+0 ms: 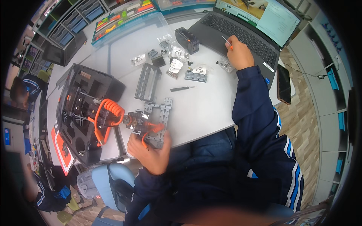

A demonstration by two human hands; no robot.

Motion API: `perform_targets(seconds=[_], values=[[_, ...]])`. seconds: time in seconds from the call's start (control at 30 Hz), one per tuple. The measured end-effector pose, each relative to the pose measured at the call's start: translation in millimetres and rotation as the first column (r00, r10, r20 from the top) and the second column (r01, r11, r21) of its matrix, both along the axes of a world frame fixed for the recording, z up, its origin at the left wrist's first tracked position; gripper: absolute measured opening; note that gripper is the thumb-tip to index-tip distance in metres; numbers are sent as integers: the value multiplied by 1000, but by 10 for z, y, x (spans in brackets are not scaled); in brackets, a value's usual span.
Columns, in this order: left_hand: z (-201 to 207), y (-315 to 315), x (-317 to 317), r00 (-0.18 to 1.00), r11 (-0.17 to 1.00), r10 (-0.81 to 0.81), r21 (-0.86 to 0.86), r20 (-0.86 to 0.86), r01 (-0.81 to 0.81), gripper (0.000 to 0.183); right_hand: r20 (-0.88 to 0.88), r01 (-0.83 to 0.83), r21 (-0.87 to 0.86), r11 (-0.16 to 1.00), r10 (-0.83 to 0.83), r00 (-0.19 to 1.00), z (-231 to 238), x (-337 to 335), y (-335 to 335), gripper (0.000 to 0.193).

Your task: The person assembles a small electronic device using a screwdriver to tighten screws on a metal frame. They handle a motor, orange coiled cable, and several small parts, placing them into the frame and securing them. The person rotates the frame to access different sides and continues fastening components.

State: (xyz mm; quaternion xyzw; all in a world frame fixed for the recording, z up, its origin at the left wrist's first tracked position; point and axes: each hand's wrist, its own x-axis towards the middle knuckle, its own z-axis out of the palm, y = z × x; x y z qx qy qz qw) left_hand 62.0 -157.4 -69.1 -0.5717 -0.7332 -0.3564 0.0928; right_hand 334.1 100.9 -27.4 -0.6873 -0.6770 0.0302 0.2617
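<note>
My left hand (152,153) grips the near end of a grey perforated metal frame (166,113), thumb on one side and fingers on the other. On that frame sits a dark motor-like block (136,121), and a short orange cable (154,129) curls beside it. Over the laptop's edge, my right hand (240,54) is closed on a slim tool (226,40) with a pale shaft and an orange part; its exact kind is mostly hidden by the fingers. A dark-handled screwdriver (183,89) lies on the white table between the hands.
An open black case (81,145) with a coiled orange cable (113,106) stands at left. Behind the frame are a grey bracket (148,83), bagged parts (175,66) and a dark box (187,39). The laptop (241,32) and phone (283,84) are at right.
</note>
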Motion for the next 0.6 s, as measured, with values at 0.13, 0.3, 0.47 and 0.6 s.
perform_targets(seconds=[0.13, 0.3, 0.47, 0.6], values=[[19, -5, -6, 1000, 1000, -4, 11, 2, 4, 76, -9, -3, 7, 1000, 4, 1000, 3, -21, -15, 19], [51, -10, -33, 999, 998, -32, -45, -2, 32, 74, -19, 2, 75, 997, 0, 1000, -9, -40, -22, 19], [32, -8, -45, 1000, 999, -12, -32, -14, 12, 70, 2, -7, 55, 998, 7, 1000, -24, -40, -16, 18], [10, -10, -51, 1000, 1000, -1, -20, -26, 0, 76, -7, 1, 62, 998, -1, 1000, -43, -32, 2, 18]])
